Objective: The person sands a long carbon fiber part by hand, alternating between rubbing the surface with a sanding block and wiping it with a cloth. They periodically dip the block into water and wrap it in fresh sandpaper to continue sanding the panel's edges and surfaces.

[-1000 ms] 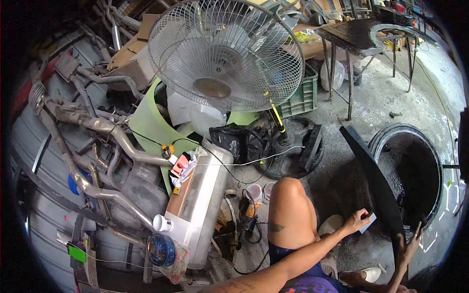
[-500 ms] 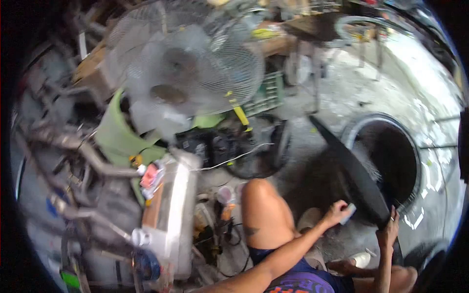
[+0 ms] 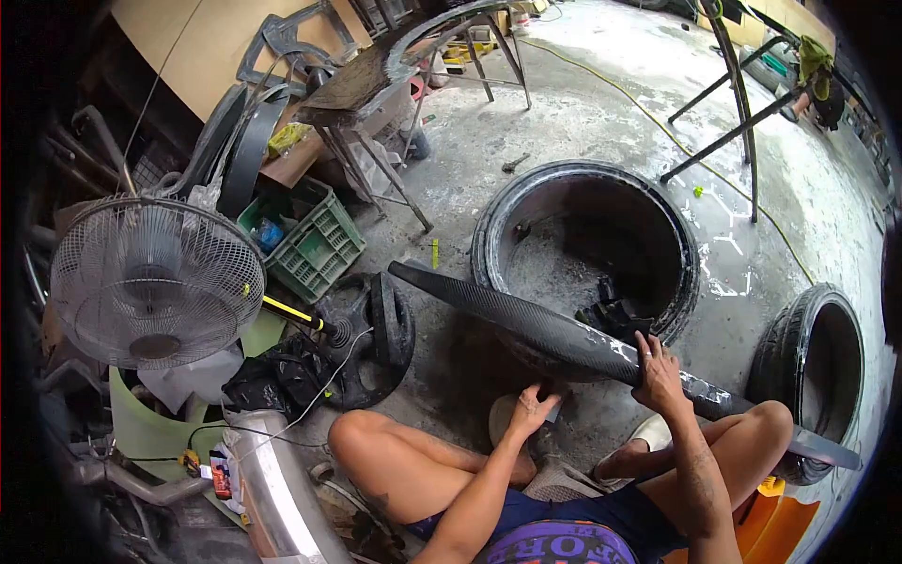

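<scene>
A long, curved black carbon-fibre strip (image 3: 526, 321) crosses in front of me, with white scuffed patches along its right half. It overlaps the near rim of a tire (image 3: 489, 221) lying on the floor, and its right end passes behind my raised knee. My right hand (image 3: 661, 378) is closed around the strip, fingers over the upper edge. Just below the strip, my left hand (image 3: 532, 411) pinches a small pale grey pad (image 3: 553, 409), held apart from the strip's surface. Something dark and crumpled (image 3: 615, 315) lies inside the tire behind the strip.
A second tire (image 3: 799, 348) stands at right. To the left are a caged fan (image 3: 155, 282), its round black base (image 3: 395, 329), a green crate (image 3: 315, 249) and a metal muffler (image 3: 282, 498). Metal stand legs (image 3: 752, 141) and a yellow hose (image 3: 648, 113) are farther back.
My view has swung to the right and steadied. The strip now lies more level across the view; my left hand with the pad is below it, and my right hand still grips it.
</scene>
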`<action>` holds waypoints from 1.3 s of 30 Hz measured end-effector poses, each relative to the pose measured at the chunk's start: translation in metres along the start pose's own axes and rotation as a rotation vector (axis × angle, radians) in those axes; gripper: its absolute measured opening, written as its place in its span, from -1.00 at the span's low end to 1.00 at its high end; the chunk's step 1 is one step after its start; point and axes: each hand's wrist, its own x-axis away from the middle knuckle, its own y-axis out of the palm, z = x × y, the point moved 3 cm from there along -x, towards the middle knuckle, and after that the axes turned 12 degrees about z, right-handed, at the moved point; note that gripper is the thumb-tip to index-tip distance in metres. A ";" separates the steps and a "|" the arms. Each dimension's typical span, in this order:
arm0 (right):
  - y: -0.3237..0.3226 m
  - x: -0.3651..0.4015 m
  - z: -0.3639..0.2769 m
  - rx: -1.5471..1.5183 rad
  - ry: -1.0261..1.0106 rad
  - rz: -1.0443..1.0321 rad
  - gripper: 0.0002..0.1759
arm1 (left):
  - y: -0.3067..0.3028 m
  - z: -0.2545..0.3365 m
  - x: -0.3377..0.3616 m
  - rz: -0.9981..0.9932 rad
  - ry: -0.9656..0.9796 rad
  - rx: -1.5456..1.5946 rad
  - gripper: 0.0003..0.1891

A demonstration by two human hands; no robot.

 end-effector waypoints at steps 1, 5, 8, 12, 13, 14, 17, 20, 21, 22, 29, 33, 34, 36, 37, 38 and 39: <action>0.002 0.000 0.000 -0.004 0.002 -0.002 0.39 | 0.002 -0.001 -0.002 -0.034 -0.006 0.018 -0.36; 0.007 0.001 0.001 0.009 0.029 0.007 0.41 | 0.008 -0.011 -0.004 -0.037 -0.045 -0.071 -0.37; 0.004 0.002 -0.001 0.004 0.040 -0.010 0.43 | 0.013 -0.020 -0.005 -0.044 -0.087 -0.153 -0.36; -0.005 0.000 -0.006 0.004 0.054 -0.053 0.42 | 0.017 -0.025 -0.008 -0.093 -0.142 -0.208 -0.32; -0.005 0.001 -0.006 0.012 0.054 -0.056 0.42 | 0.018 -0.026 -0.007 -0.117 -0.179 -0.246 -0.30; -0.005 0.001 -0.005 0.008 0.056 -0.054 0.43 | 0.020 -0.026 -0.005 -0.120 -0.182 -0.238 -0.30; -0.005 0.002 -0.004 0.004 0.060 -0.042 0.45 | 0.025 -0.030 -0.002 -0.006 -0.071 -0.184 -0.39; -0.007 0.003 -0.007 -0.007 0.060 -0.033 0.45 | 0.027 -0.031 -0.002 0.019 -0.048 -0.134 -0.42; -0.009 0.004 -0.007 -0.010 0.067 -0.033 0.45 | 0.028 -0.030 -0.003 -0.034 -0.066 -0.126 -0.42; -0.012 0.004 -0.008 -0.009 0.060 -0.014 0.42 | 0.028 -0.028 -0.005 -0.081 -0.084 -0.118 -0.43; 0.004 -0.013 0.022 0.004 -0.179 0.422 -0.12 | 0.048 -0.023 -0.003 0.031 -0.063 -0.028 -0.58; 0.032 -0.027 0.058 0.068 -0.084 0.524 0.06 | 0.056 -0.033 -0.007 0.116 0.072 0.100 -0.64; 0.036 -0.033 0.069 0.078 -0.108 0.494 0.11 | 0.062 -0.035 -0.014 0.132 0.090 0.096 -0.64; 0.033 -0.035 0.067 0.015 -0.164 0.367 0.25 | 0.058 -0.041 -0.016 0.157 0.114 0.080 -0.63; 0.017 -0.034 0.060 0.013 -0.169 0.372 0.25 | 0.053 -0.038 -0.014 0.159 0.098 0.089 -0.63; -0.001 -0.029 0.049 -0.078 -0.119 0.371 0.21 | 0.051 -0.037 -0.012 0.156 0.081 0.098 -0.63; -0.014 -0.025 0.042 -0.169 -0.067 0.370 0.16 | 0.053 -0.040 -0.013 0.156 0.084 0.097 -0.63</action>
